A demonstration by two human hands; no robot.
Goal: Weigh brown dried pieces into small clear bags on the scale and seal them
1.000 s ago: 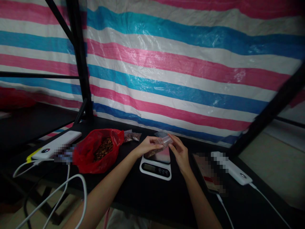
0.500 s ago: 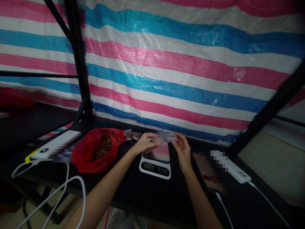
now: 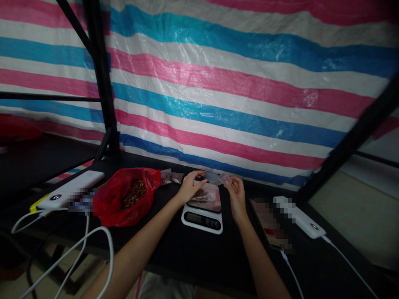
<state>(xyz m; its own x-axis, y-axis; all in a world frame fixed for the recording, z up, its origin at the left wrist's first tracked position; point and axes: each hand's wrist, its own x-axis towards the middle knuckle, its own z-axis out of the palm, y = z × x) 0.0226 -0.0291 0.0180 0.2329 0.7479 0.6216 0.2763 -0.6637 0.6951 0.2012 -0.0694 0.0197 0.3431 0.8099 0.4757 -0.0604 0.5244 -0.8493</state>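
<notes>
A white kitchen scale (image 3: 202, 224) with a shiny plate stands on the black table in front of me. On its plate lies a small clear bag with brown contents (image 3: 202, 195). My left hand (image 3: 188, 189) is over the plate's left side, thumb and fingers apart, close to that bag. Behind the scale, my right hand (image 3: 236, 193) pinches the edge of a clear plastic bag (image 3: 224, 178), which stretches left towards my left fingertips. Whether those fingertips touch it I cannot tell.
Left of the scale sits an open red plastic bag (image 3: 107, 203) of brown nuts or beans (image 3: 134, 194). Small filled bags (image 3: 171, 177) lie behind it. White power banks (image 3: 71, 190) with cables flank both sides. A phone (image 3: 269, 224) lies right; a striped sheet (image 3: 218, 104) hangs behind.
My left hand has let go of the small filled bag, which now rests on the scale plate, and its fingers have spread. My right hand still pinches the clear plastic, now tilted.
</notes>
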